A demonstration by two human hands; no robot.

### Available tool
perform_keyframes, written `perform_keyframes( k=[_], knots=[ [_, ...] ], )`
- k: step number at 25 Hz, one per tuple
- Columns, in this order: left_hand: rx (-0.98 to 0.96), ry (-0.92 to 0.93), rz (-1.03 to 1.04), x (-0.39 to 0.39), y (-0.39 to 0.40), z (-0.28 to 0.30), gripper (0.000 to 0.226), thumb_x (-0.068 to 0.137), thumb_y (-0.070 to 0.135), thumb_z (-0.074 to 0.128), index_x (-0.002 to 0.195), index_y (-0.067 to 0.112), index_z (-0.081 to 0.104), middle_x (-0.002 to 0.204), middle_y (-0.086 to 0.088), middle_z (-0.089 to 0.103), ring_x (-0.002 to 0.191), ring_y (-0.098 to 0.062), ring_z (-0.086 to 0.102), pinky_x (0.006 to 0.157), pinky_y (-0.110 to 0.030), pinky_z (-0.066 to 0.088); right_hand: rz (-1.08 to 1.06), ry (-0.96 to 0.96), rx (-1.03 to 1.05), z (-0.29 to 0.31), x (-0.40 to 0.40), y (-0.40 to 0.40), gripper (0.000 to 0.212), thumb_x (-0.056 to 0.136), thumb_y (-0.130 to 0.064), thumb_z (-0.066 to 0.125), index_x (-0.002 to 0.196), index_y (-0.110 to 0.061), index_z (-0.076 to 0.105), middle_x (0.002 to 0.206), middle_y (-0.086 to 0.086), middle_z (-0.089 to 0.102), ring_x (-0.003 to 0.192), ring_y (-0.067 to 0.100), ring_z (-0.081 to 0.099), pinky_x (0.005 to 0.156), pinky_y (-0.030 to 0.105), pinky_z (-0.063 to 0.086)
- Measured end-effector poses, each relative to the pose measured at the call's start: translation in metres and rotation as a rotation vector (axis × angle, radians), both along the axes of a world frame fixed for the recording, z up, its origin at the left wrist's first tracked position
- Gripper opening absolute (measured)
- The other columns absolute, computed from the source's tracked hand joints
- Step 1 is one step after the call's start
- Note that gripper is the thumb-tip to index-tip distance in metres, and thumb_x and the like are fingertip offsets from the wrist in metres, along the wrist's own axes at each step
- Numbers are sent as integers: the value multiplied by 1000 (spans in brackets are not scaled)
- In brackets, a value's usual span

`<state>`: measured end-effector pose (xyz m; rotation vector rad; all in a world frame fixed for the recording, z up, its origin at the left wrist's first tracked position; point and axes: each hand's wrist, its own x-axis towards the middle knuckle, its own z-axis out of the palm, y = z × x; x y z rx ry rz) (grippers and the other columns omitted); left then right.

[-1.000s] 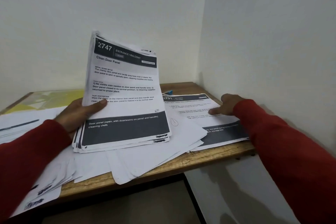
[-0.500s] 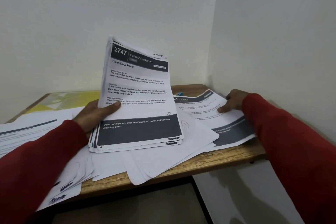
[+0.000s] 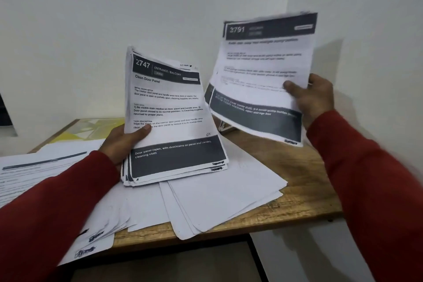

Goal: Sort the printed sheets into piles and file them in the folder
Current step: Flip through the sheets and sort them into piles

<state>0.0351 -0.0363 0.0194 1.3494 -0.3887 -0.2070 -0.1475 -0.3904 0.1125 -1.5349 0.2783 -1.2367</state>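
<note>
The right hand [image 3: 313, 96] has just lifted the sheets headed 3791 [image 3: 263, 71] off the far right of the bench [image 3: 304, 199], where a moment ago its fingers were only pressing them flat. Now thumb on top and fingers behind pinch their right edge, and they hang in the air, tilted and blurred. The left hand [image 3: 124, 142] grips the stack headed 2747 [image 3: 169, 121] as before, thumb across the front page, its bottom edge down among the loose white sheets [image 3: 219, 199] fanned over the bench. More printed pages [image 3: 34, 171] lie at the left, by a yellow folder [image 3: 87, 129] (likely the filing target). Sorting seems mid-way: the lifted sheets probably go to another pile, and nothing looks filed yet.
</note>
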Motion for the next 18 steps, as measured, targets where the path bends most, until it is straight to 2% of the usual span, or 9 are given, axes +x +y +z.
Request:
perform_keyframes(
  k=[2,5,8,9,12,18],
  knots=[
    [9,-9,26,5,4,0,25,89,21,72,112,11,70,112,-13,74,104,-35,69,99,-56,50,118,40,47,-21,21,21,31,80,2,74,111,-3,68,94,2,74,77,14,73,75,30,59],
    [38,-51,48,12,7,-1,27,87,27,75,109,13,71,111,-12,74,104,-34,70,100,-56,50,231,52,113,-51,49,34,33,82,-1,75,114,-1,68,100,10,75,89,25,73,87,43,58],
    [76,-86,21,15,8,-5,54,70,46,85,111,15,72,110,-10,75,104,-34,70,99,-56,50,340,21,161,-75,63,44,30,85,-4,72,116,-4,68,109,12,74,104,34,69,96,52,53],
    [80,-90,13,16,8,-6,55,70,46,86,112,14,72,111,-11,75,104,-35,70,99,-57,50,381,16,168,-79,65,47,30,87,-4,70,116,-4,68,110,13,73,106,35,68,97,53,52],
    [76,-88,20,16,5,-8,37,83,32,74,113,13,70,113,-13,73,106,-36,69,100,-57,49,461,-1,170,-83,65,53,26,90,-3,66,116,-3,67,113,17,72,104,35,68,96,54,52],
    [59,-65,27,14,4,-7,35,89,23,68,122,9,66,118,-16,71,107,-37,67,98,-55,50,477,-55,188,-77,66,54,21,94,1,59,111,-7,68,114,20,70,99,32,67,96,55,52]
  ],
)
